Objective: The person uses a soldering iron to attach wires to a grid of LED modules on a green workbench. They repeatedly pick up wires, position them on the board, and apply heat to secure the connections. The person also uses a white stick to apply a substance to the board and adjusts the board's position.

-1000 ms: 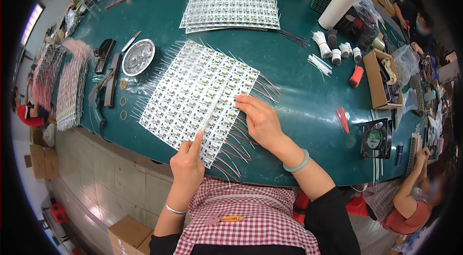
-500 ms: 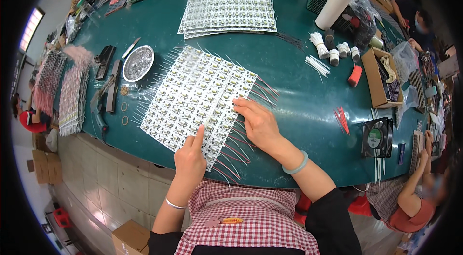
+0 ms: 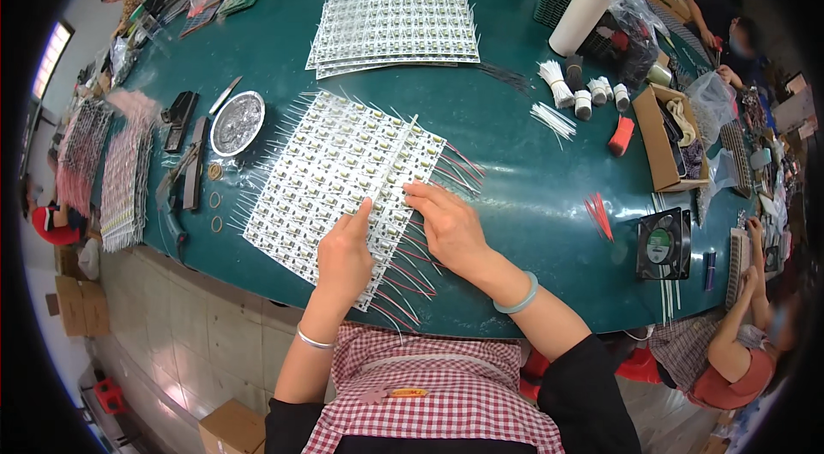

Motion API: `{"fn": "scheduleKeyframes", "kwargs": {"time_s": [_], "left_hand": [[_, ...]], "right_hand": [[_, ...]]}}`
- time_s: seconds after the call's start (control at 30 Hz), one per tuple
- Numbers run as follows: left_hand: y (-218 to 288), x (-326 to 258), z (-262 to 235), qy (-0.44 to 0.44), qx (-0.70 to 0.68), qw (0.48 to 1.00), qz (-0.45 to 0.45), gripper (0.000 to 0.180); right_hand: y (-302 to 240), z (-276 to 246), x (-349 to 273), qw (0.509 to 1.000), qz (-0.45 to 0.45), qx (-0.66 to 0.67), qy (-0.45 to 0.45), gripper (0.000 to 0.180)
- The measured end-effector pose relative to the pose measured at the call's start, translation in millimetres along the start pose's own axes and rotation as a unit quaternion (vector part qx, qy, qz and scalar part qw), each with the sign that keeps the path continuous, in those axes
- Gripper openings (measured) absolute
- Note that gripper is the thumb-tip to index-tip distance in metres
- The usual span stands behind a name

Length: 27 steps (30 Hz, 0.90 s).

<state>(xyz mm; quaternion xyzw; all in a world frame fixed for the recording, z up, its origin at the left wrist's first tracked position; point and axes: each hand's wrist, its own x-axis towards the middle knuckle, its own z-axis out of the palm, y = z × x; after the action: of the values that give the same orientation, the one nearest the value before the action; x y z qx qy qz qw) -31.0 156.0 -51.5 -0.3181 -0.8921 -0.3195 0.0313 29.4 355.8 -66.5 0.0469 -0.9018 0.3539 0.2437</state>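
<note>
A white panel of small circuit boards [image 3: 318, 166] lies slanted on the green table before me, with white wires along its left edge and red and white ones along its right. My left hand [image 3: 346, 255] is over its lower part, index finger stretched forward onto the boards and the other fingers curled; what they hold, if anything, is hidden. From that fingertip a thin pale strip [image 3: 400, 145] runs along the panel to its far edge. My right hand [image 3: 448, 229] rests at the right edge, fingers extended and fingertips touching the boards.
Beyond lies a stack of similar panels [image 3: 395, 25]. To the left are a silver bowl [image 3: 237, 124] and wired panels [image 3: 127, 175]. On the right stand a white flask [image 3: 585, 12], wire bundles [image 3: 556, 85], a cardboard box [image 3: 657, 141] and a black fan [image 3: 663, 245]. Co-workers sit around the table.
My left hand has moved slightly up along the panel, its curled fingers now over the boards. My right hand has shifted a little left and down. The whole view has drifted slightly.
</note>
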Motion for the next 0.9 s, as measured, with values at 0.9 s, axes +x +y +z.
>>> {"fn": "scheduleKeyframes", "kwargs": {"time_s": [0.9], "left_hand": [[11,6,16,-0.013,0.033,0.998,0.060,0.050]], "right_hand": [[-1,-2,-1,1.000,0.014,0.011,-0.008,0.031]]}}
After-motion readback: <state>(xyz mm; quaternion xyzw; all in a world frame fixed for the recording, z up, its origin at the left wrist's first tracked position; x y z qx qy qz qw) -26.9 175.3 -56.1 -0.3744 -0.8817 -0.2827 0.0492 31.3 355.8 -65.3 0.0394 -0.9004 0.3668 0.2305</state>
